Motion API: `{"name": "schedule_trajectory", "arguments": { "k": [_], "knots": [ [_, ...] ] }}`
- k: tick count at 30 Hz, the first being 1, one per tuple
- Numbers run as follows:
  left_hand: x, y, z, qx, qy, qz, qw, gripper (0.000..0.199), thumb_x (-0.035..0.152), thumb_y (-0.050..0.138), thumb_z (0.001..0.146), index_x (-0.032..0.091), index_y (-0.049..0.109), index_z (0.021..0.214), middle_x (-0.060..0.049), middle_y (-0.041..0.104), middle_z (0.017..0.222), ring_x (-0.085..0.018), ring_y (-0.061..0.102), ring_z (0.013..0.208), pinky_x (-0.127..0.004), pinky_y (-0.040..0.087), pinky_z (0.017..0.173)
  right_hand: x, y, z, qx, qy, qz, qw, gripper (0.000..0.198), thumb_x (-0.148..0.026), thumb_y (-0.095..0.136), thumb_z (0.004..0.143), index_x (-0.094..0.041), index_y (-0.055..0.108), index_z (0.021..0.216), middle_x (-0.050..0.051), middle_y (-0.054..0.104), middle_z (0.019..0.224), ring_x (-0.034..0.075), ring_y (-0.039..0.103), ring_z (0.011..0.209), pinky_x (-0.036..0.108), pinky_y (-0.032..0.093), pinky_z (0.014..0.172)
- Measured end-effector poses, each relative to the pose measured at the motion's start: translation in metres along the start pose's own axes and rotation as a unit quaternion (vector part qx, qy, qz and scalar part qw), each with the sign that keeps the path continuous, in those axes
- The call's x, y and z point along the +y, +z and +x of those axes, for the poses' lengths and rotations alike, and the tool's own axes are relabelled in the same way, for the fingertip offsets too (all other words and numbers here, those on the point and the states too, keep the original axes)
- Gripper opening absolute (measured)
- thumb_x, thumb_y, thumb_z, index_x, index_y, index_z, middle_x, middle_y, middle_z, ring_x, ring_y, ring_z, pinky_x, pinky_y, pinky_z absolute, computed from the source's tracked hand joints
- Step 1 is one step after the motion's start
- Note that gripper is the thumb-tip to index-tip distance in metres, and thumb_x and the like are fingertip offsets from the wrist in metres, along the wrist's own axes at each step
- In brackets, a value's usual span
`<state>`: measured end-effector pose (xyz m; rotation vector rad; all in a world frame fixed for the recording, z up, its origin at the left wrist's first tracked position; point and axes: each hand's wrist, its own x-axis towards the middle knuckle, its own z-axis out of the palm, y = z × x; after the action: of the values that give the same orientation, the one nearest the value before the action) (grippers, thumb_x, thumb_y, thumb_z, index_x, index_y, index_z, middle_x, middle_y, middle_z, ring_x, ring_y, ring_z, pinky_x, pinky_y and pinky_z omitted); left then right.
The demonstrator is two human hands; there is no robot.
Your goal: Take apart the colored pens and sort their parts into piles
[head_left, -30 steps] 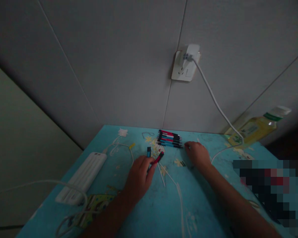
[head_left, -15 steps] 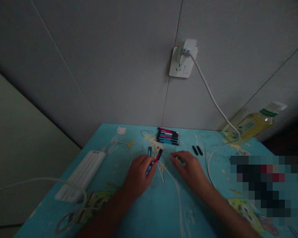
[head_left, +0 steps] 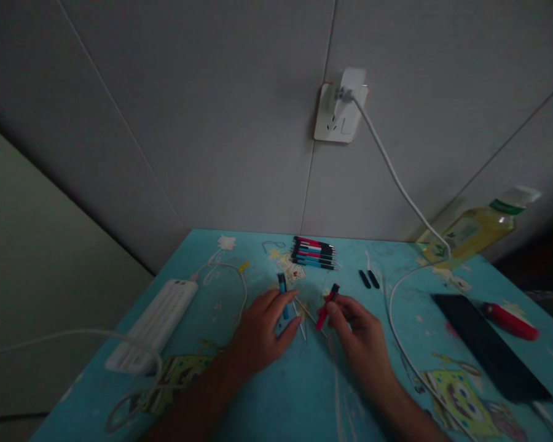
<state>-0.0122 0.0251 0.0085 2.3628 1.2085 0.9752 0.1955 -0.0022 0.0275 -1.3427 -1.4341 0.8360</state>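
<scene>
My right hand (head_left: 362, 334) pinches a red pen barrel (head_left: 322, 316) with a black end, held tilted above the table. My left hand (head_left: 265, 325) is open, its thumb and index finger apart. A blue pen barrel (head_left: 282, 283) with a black end passes behind that index finger; whether the finger touches it I cannot tell. Between the hands lie thin pen refills (head_left: 303, 331). Beyond them, a row of red, blue and black pens (head_left: 314, 253) lies side by side near the wall. Two small black pen grips (head_left: 369, 279) lie to the right.
A white power strip (head_left: 154, 325) and its cables occupy the left side. On the right are a bottle of yellow liquid (head_left: 474, 233), a black flat device (head_left: 488, 347) and a red object (head_left: 511, 321). A white cable (head_left: 391, 169) hangs from the wall socket (head_left: 332, 126).
The red pen barrel has passed from my left hand to my right. My left thumb and index finger have parted, and my right hand has closed.
</scene>
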Motion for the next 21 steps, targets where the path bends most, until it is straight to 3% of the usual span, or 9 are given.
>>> {"name": "schedule_trajectory", "arguments": {
  "k": [4, 7, 12, 16, 21],
  "knots": [
    [-0.007, -0.003, 0.002, 0.026, 0.005, -0.021, 0.999, 0.059, 0.027, 0.060, 0.092, 0.023, 0.036, 0.146, -0.011, 0.057, 0.131, -0.024, 0.057, 0.115, -0.040, 0.046, 0.102, 0.006, -0.003, -0.003, -0.054, -0.002, -0.109, 0.993, 0.026, -0.041, 0.056, 0.096, -0.020, 0.069, 0.103, 0.001, 0.068, 0.076, 0.015, 0.059, 0.065, 0.026, 0.045, 0.061],
    [-0.012, -0.002, 0.004, 0.055, 0.006, -0.021, 0.998, 0.058, 0.025, 0.059, 0.094, 0.025, 0.036, 0.147, -0.010, 0.058, 0.132, -0.023, 0.059, 0.111, -0.039, 0.047, 0.100, 0.011, 0.003, -0.007, -0.110, -0.048, -0.206, 0.971, 0.021, -0.037, 0.057, 0.095, -0.022, 0.070, 0.102, 0.002, 0.068, 0.083, 0.017, 0.062, 0.073, 0.028, 0.046, 0.068],
    [-0.019, -0.001, 0.003, 0.078, -0.026, -0.019, 0.996, 0.048, 0.031, 0.058, 0.096, 0.025, 0.043, 0.141, -0.009, 0.064, 0.119, -0.018, 0.062, 0.086, -0.035, 0.052, 0.086, 0.012, 0.015, -0.019, -0.182, -0.092, -0.271, 0.941, 0.012, -0.029, 0.058, 0.095, -0.025, 0.069, 0.100, 0.001, 0.067, 0.087, 0.019, 0.062, 0.082, 0.031, 0.048, 0.076],
    [-0.020, 0.000, 0.001, 0.057, -0.025, -0.009, 0.998, 0.041, 0.036, 0.060, 0.095, 0.023, 0.050, 0.132, -0.007, 0.067, 0.111, -0.018, 0.062, 0.084, -0.035, 0.050, 0.085, 0.010, 0.020, -0.023, -0.225, -0.119, -0.281, 0.925, 0.010, -0.027, 0.059, 0.095, -0.025, 0.068, 0.099, 0.001, 0.067, 0.089, 0.018, 0.063, 0.085, 0.030, 0.048, 0.079],
    [-0.017, 0.001, 0.001, 0.026, -0.014, 0.007, 1.000, 0.027, 0.038, 0.058, 0.095, 0.020, 0.058, 0.117, -0.002, 0.067, 0.085, -0.020, 0.062, 0.081, -0.035, 0.048, 0.080, 0.012, 0.023, -0.024, -0.230, -0.131, -0.320, 0.910, 0.009, -0.030, 0.060, 0.095, -0.025, 0.068, 0.095, 0.002, 0.066, 0.087, 0.018, 0.062, 0.083, 0.030, 0.048, 0.078]
  ]
}}
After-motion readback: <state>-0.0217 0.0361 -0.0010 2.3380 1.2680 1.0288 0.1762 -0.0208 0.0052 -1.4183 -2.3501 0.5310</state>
